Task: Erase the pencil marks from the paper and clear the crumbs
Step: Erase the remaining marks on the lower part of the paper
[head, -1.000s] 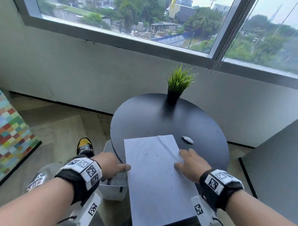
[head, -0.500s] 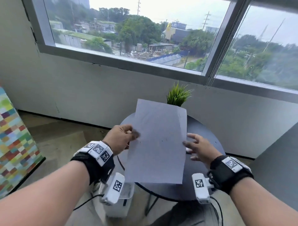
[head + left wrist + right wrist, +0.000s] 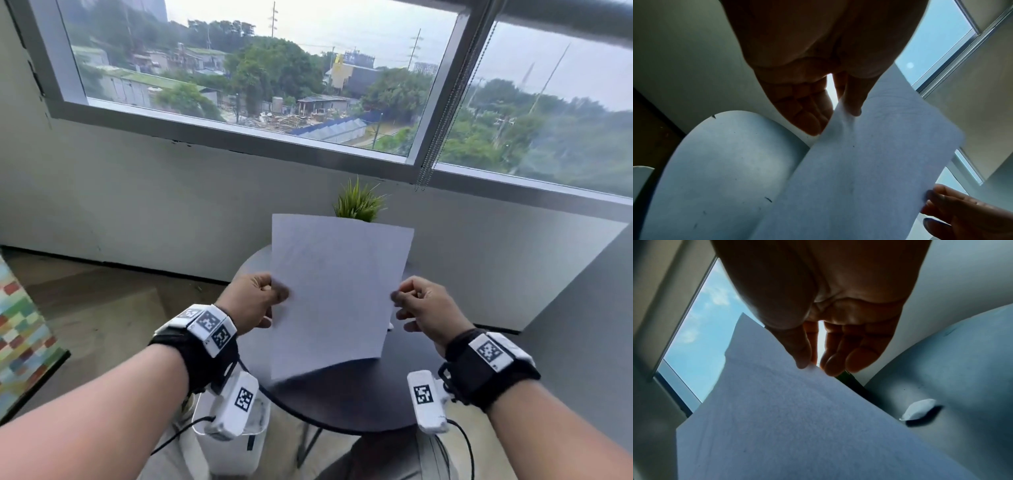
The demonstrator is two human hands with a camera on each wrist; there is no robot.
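A white sheet of paper point(image 3: 334, 294) stands upright in the air above the round black table point(image 3: 359, 404), with faint pencil marks on it. My left hand point(image 3: 263, 298) pinches its left edge between thumb and fingers, and the left wrist view shows that pinch on the paper point(image 3: 869, 170). My right hand point(image 3: 416, 303) pinches the right edge; the right wrist view shows thumb and fingers closed on the paper point(image 3: 787, 418). A white eraser point(image 3: 918, 408) lies on the tabletop to the right, mostly hidden behind the sheet in the head view. Dark crumbs point(image 3: 767, 199) dot the tabletop.
A small potted green plant point(image 3: 359, 204) stands at the table's far edge, behind the sheet. A white bin point(image 3: 233, 442) sits on the floor under my left wrist. A grey wall and wide window point(image 3: 274, 85) lie beyond; a coloured checked panel point(image 3: 24, 335) is at left.
The paper lay flat on the table a second ago; both hands lifted it upright. The right hand, open beside it half a second ago, now pinches the right edge.
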